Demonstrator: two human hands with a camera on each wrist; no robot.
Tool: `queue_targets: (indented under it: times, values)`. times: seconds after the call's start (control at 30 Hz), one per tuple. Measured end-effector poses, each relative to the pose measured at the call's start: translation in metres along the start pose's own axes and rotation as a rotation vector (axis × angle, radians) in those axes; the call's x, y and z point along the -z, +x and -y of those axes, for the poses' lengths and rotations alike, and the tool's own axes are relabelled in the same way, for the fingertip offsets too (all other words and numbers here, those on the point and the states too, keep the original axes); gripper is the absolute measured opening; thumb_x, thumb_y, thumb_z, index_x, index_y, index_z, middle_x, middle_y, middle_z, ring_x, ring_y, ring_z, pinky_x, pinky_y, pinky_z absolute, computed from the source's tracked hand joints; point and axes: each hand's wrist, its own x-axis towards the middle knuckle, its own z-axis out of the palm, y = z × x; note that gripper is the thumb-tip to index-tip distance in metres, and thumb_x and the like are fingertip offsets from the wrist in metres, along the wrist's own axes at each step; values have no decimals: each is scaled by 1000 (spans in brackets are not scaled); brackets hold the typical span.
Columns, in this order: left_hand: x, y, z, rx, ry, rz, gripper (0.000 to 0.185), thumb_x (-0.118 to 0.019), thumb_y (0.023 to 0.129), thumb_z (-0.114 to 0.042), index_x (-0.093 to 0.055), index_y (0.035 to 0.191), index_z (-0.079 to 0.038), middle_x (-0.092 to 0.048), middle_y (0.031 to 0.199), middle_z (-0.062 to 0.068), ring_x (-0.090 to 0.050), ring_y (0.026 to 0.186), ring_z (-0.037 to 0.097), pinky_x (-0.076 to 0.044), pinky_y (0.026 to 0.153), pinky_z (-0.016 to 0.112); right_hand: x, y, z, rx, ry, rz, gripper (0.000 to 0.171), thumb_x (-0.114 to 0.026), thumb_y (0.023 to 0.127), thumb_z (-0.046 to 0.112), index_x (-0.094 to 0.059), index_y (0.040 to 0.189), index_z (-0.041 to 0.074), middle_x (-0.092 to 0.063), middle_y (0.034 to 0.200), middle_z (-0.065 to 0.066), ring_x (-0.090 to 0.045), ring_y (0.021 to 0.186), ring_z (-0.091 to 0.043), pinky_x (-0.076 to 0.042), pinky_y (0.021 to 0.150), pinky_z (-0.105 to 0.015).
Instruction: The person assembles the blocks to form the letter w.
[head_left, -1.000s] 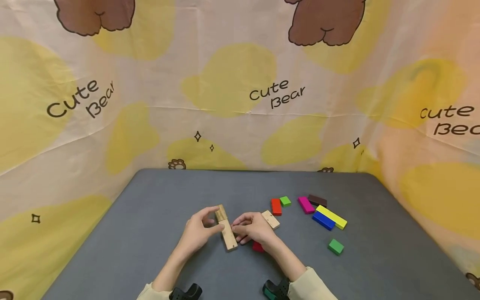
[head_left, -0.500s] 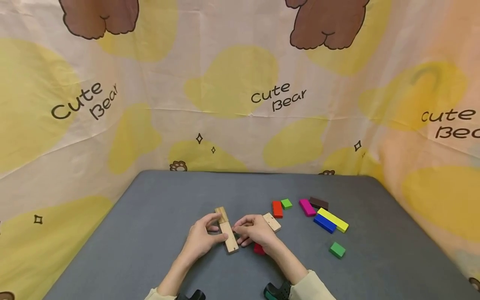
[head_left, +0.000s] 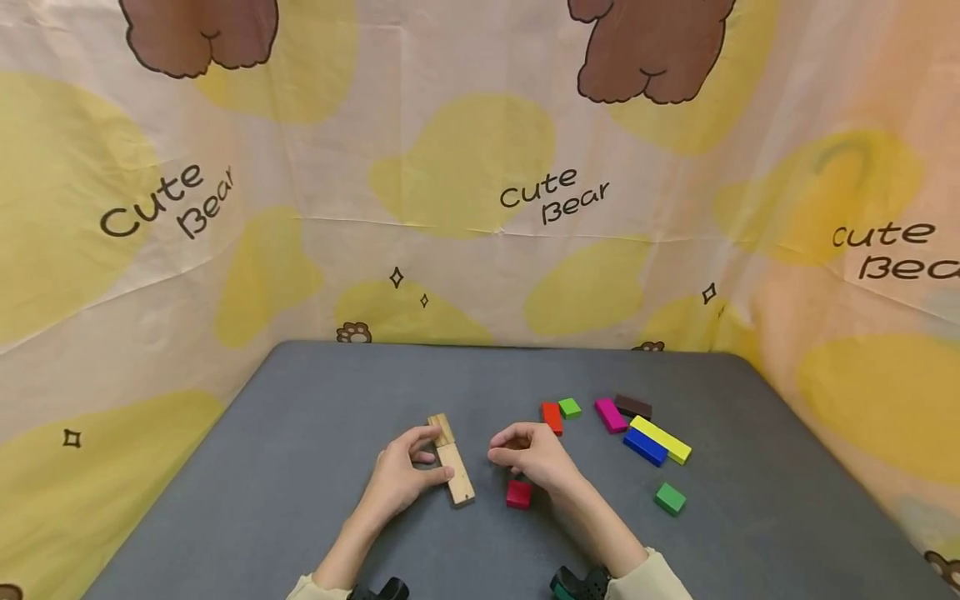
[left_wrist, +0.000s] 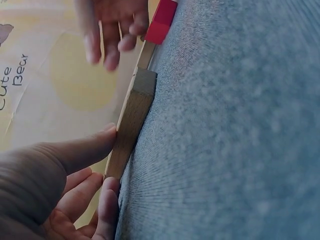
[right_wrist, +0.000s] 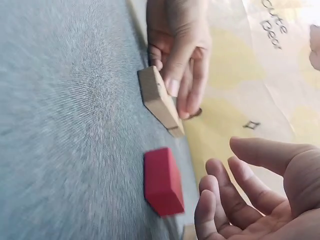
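Two wooden blocks lie end to end in a slanting row: a pale near block and a browner far block. My left hand rests against the row's left side. Its thumb touches the pale block and its index fingertip touches the far one. Right of the row, my right hand hovers with relaxed, slightly bent fingers and nothing between them. Just below it sits a red block, also seen in the right wrist view. Another wooden block shows only in part, past the red one; in the head view my right hand hides it.
Behind my right hand lie an orange-red block and a light green block. Farther right are magenta, dark brown, yellow and blue blocks, with a green block nearer. A printed cloth hangs behind the table.
My right hand has drawn back to the right, away from the wooden row, uncovering the red block and covering the separate wooden one. My left thumb has slid slightly nearer along the pale block.
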Motion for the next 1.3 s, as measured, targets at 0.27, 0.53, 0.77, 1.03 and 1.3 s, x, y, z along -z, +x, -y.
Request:
queue_targets:
  times: [0.27, 0.53, 0.77, 1.03, 1.3]
  values:
    - [2, -2, 0, -4, -8, 11, 65, -89, 74, -15, -61, 132, -9, -62, 131, 10, -63, 95, 18, -49, 82, 43, 19, -36, -1, -63, 72, -100, 28, -80, 83, 10, -71, 107, -1, -71, 99, -12, -66, 84, -20, -50, 69, -35]
    - [1, -6, 4, 4, -18, 9, 66, -89, 72, -16, -61, 131, -9, -62, 130, 9, -63, 95, 17, -50, 81, 42, 20, -47, -20, -88, 102, -83, 43, -84, 76, 5, -69, 116, -1, -70, 108, -15, -62, 74, -21, -47, 62, -31]
    - [0, -2, 3, 3, -22, 7, 64, -90, 72, -16, -62, 130, -11, -63, 129, 8, -63, 94, 16, -50, 81, 42, 20, -41, -23, -96, 97, -65, 45, -85, 73, 0, -69, 115, -3, -70, 105, -15, -60, 68, -18, -45, 60, -30]
    - [1, 0, 0, -2, -14, 10, 64, -89, 73, -15, -62, 131, -10, -62, 130, 10, -63, 95, 17, -50, 81, 42, 23, -39, -26, -122, 93, -68, 48, -86, 71, -2, -67, 115, -3, -70, 105, -13, -63, 71, -20, -49, 64, -32]
    - [1, 0, 1, -17, -11, 12, 63, -88, 74, -16, -62, 131, -9, -62, 130, 10, -63, 96, 18, -50, 81, 42, 24, -40, -26, -132, 57, -48, 46, -86, 67, -6, -68, 109, -3, -70, 100, -10, -61, 73, -19, -49, 65, -30]
